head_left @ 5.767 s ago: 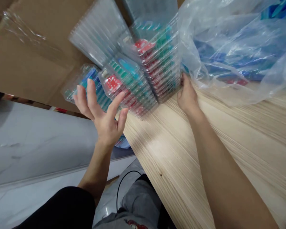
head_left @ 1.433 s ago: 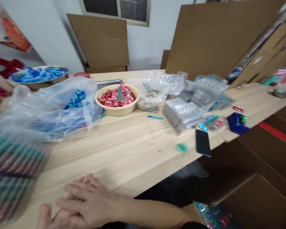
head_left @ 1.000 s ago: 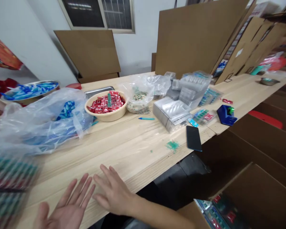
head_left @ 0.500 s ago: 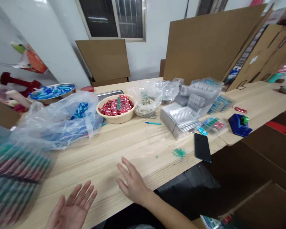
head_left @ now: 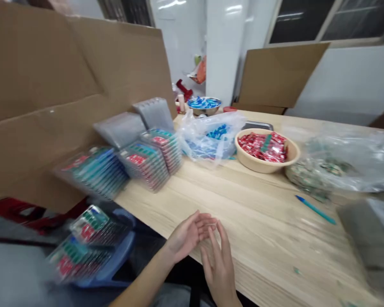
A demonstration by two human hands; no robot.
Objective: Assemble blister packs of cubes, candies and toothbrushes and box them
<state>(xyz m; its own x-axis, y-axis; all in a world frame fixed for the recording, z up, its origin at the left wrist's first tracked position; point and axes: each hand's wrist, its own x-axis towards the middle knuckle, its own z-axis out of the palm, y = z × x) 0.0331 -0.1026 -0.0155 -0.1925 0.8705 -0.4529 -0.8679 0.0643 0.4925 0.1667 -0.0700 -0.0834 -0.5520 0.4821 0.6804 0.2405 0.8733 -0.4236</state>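
My left hand (head_left: 189, 237), palm turned inward with its fingers loosely curved, hovers at the table's front edge and holds nothing I can see. My right hand (head_left: 220, 269) is beside it, its fingers apart and its fingertips close to those of the left; whether they touch I cannot tell. Both are over the wooden table (head_left: 208, 192). To the left stand stacks of filled clear blister packs (head_left: 145, 164) with red and teal contents. Beyond the hands sits a cream basin (head_left: 265, 164) full of small red packets (head_left: 256, 145).
A plastic bag (head_left: 195, 147) with blue pieces and a bowl (head_left: 205, 111) lie farther back. At right are a blue pen (head_left: 315, 209), another clear bag (head_left: 365, 157) and blurred plastic trays (head_left: 365, 238). More packs (head_left: 83, 251) rest on a blue stool (head_left: 115, 264) below; cardboard (head_left: 124, 64) stands left.
The view has swung left, bringing the stacked packs, stool and cardboard into sight. My two hands, apart before, have come together; both stay empty.
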